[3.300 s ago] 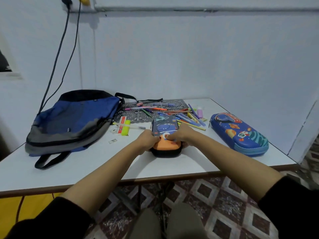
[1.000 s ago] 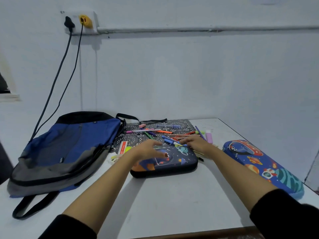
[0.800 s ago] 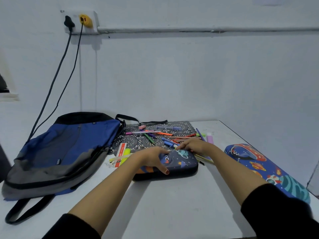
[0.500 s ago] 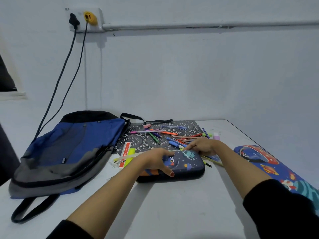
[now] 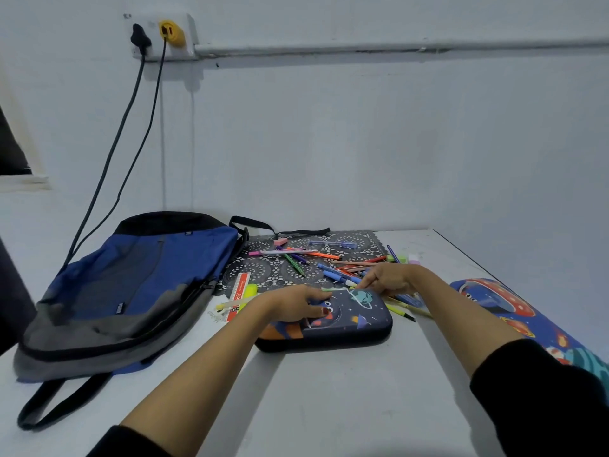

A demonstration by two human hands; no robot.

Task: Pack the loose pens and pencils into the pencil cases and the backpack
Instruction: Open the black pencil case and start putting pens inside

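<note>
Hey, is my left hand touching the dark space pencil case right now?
Touching. The head view shows the left hand lying on the lid of the dark pencil case, with no gap.

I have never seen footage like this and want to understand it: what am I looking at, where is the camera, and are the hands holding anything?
There is no machine here. A person works with bare hands, and the one picture comes from a camera worn on the head, looking forward and down, so both arms reach in from the bottom. On the white table lie a blue and grey backpack, a dark space-print pencil case, a second, blue pencil case at the right, and loose pens and pencils scattered on a patterned mat. The left hand rests on top of the dark case. The right hand reaches to that case's far edge, beside the pens; whether it pinches anything is unclear.
</note>
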